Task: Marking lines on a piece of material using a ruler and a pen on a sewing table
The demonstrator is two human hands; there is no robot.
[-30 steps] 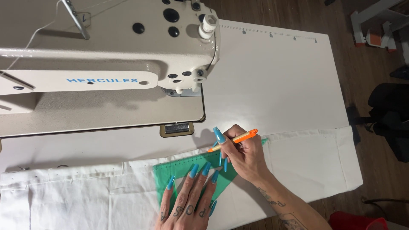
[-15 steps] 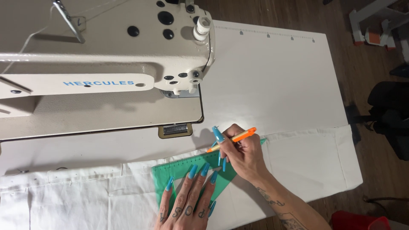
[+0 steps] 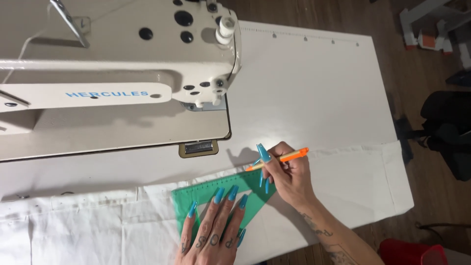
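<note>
Green set square lies flat on the white fabric at the near edge of the white table, its long slanted edge running up toward the right. At far left the cloth spreads in soft folds over the table's front, and above it stands the cream industrial sewing machine, its bed reaching across the table's left half and a small metal plate showing at the bed's front edge. Moving right, the left hand presses down on the set square with fingers spread and flat, palm open, gripping nothing; I judge this is to pin the tool so it cannot slide on the cloth. Just beside it, the right hand is closed around an orange pen, pinched between thumb and fingers, the tip lowered to the square's upper slanted edge, seemingly so the edge can guide a straight mark. The two hands sit near each other but apart, one on the tool, one at its rim. Further right, the cloth ends in a hemmed edge near the table's corner, and beyond it lie the dark wooden floor, a black object, and a red container at the bottom.
</note>
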